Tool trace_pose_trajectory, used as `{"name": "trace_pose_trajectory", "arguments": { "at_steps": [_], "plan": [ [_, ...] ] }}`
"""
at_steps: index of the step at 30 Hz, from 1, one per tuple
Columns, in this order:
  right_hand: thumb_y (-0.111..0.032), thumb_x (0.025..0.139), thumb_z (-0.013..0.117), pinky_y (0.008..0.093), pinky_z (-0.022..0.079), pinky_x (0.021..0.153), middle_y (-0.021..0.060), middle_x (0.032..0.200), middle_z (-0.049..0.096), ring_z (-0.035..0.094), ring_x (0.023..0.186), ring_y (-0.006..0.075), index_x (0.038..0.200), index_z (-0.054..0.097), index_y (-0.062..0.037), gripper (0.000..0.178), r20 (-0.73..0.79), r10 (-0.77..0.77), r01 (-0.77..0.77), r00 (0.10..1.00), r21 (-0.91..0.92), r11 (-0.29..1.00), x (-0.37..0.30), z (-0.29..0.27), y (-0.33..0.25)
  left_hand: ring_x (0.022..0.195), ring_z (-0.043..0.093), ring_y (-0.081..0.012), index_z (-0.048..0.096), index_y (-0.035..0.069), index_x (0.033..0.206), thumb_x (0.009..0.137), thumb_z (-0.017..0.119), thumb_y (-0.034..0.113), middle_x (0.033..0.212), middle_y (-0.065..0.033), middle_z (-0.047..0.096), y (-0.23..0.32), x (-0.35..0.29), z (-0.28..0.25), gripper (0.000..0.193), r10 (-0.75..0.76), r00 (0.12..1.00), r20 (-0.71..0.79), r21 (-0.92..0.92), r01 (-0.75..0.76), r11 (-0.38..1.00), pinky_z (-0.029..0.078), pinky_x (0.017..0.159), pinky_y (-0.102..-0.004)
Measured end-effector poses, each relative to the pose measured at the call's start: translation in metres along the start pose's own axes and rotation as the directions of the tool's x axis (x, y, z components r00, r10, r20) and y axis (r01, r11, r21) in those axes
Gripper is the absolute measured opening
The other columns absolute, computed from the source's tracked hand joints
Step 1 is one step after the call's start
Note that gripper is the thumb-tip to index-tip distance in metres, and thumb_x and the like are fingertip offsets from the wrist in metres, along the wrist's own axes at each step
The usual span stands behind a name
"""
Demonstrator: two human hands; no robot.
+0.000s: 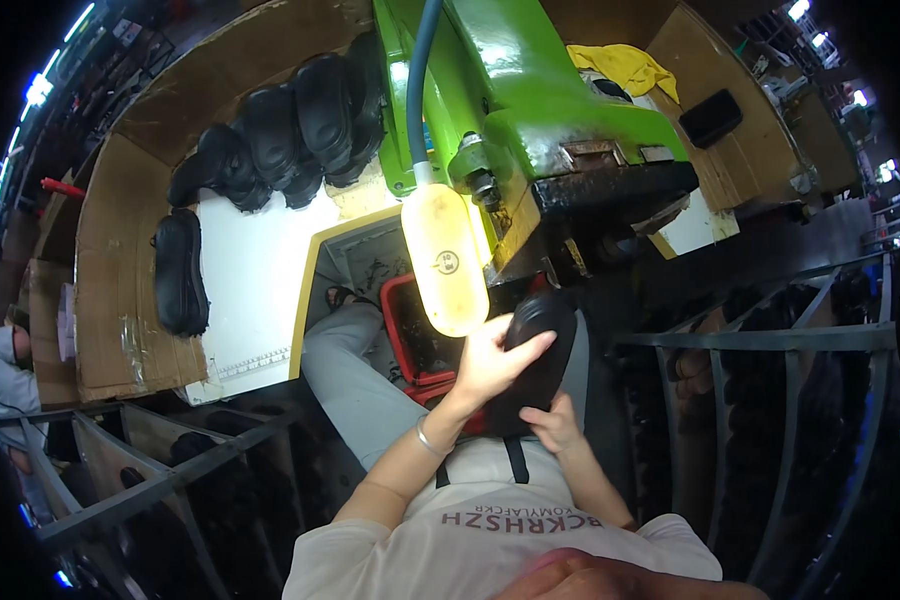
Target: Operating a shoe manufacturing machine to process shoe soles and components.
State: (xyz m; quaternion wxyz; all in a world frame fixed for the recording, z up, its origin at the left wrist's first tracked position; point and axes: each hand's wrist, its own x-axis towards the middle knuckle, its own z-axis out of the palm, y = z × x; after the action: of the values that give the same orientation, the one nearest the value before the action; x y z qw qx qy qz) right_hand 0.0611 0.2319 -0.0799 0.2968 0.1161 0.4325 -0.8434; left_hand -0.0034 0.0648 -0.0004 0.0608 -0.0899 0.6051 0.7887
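Note:
In front of my lap I hold a black shoe [538, 350], its rounded end pointing up toward the green machine. My left hand [492, 362] grips it from the left side, with the thumb laid across it. Lower down, my right hand [555, 424] closes its fingers on the shoe's near end; the fingertips are partly hidden. The dark metal head of the green machine [580, 160] stands just beyond the shoe. A lit yellow lamp [446, 262] hangs close above my left hand.
Several black shoes [300, 130] lie on the white table [245, 270] inside cardboard walls [130, 290]. A red bin [400, 330] sits below, between my legs. Metal racks with dark items flank me, one on the right [770, 340]. A yellow cloth [625, 68] lies behind the machine.

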Motion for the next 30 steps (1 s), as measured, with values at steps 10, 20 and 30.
{"name": "trace_pose_trajectory", "arguments": {
  "at_steps": [10,20,30],
  "plan": [
    [0.012,0.072,0.061,0.0366,0.046,0.094,0.0148,0.117,0.057,0.057,0.107,0.0236,0.121,0.049,0.0043,0.051,0.013,-0.110,0.108,0.994,0.100,0.989,-0.024,0.011,-0.010,0.068,0.057,-0.0055,0.065,-0.003,0.090,0.079,0.070,0.001,0.078,-0.0018,0.064,-0.007,0.013,-0.014,0.012,0.207,0.966,-0.156,0.055,-0.201,0.978,0.046,0.061,-0.0186],
    [0.005,0.078,0.055,0.0318,0.046,0.091,0.0129,0.111,0.058,0.058,0.102,0.0222,0.123,0.048,0.0040,0.046,-0.291,-0.528,0.514,0.798,-0.130,0.848,0.017,0.003,-0.126,0.072,0.058,-0.0066,0.061,-0.003,0.093,0.078,0.069,-0.001,0.083,-0.0033,0.063,-0.009,0.017,-0.013,0.017,0.324,0.928,-0.182,0.033,-0.324,0.945,0.048,0.066,-0.0200],
    [0.002,0.075,0.061,0.0268,0.049,0.077,0.0072,0.094,0.061,0.061,0.084,0.0149,0.107,0.056,0.0000,0.033,-0.062,-0.454,0.444,0.889,-0.123,0.887,0.068,0.048,-0.145,0.079,0.062,-0.0105,0.064,-0.005,0.095,0.074,0.073,0.003,0.088,-0.0084,0.068,0.029,-0.017,-0.053,0.024,0.380,0.868,-0.319,0.064,-0.381,0.923,0.049,0.074,-0.0249]
  ]
}}
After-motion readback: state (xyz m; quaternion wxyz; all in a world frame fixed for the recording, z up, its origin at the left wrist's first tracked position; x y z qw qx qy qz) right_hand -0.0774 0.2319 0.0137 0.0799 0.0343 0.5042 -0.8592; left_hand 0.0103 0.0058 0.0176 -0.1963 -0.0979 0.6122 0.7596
